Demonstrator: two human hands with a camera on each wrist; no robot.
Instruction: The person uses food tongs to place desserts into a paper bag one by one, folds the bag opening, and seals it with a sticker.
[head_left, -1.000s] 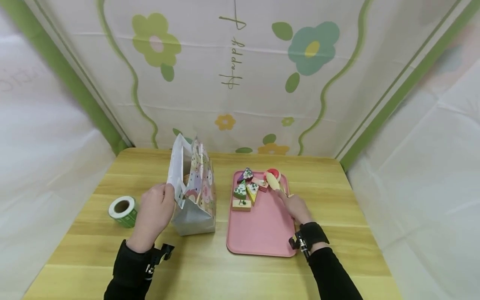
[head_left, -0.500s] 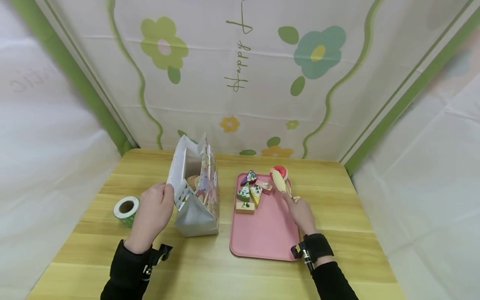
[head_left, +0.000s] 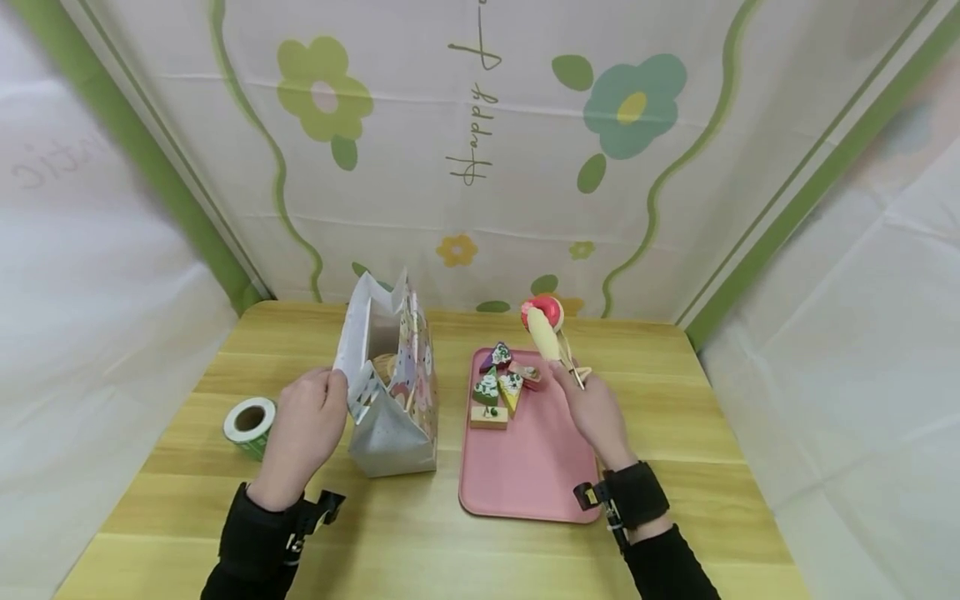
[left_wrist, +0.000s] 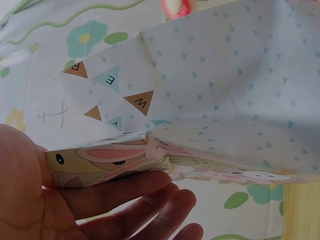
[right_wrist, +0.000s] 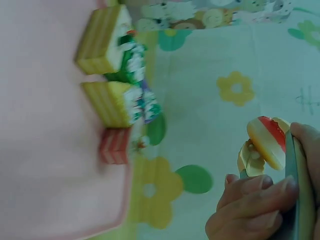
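My left hand [head_left: 309, 425] pinches the near side of a printed paper bag [head_left: 392, 440] at its top edge, between thumb and fingers. The bag stands upright, its mouth spread, with something round and brown [head_left: 386, 365] inside. My right hand [head_left: 600, 425] grips cream-tipped tongs [head_left: 543, 333]. Between the tongs' tips is a red-topped toy doughnut [head_left: 553, 310], raised above the far right corner of the pink tray [head_left: 528, 475]. In the right wrist view the doughnut [right_wrist: 267, 142] shows its pale side, partly hidden by the tongs.
Several toy cake pieces lie at the tray's far left: a green slice [head_left: 486, 387], a yellow slice [head_left: 511, 389], a purple slice [head_left: 497, 357] and a cream rectangular piece [head_left: 488, 417] among them. A roll of green stickers [head_left: 250, 425] sits left of my left hand.
My right hand has lifted the tongs and the doughnut up off the tray corner, lately also leftward. The bag's mouth has widened under my left hand's pull.
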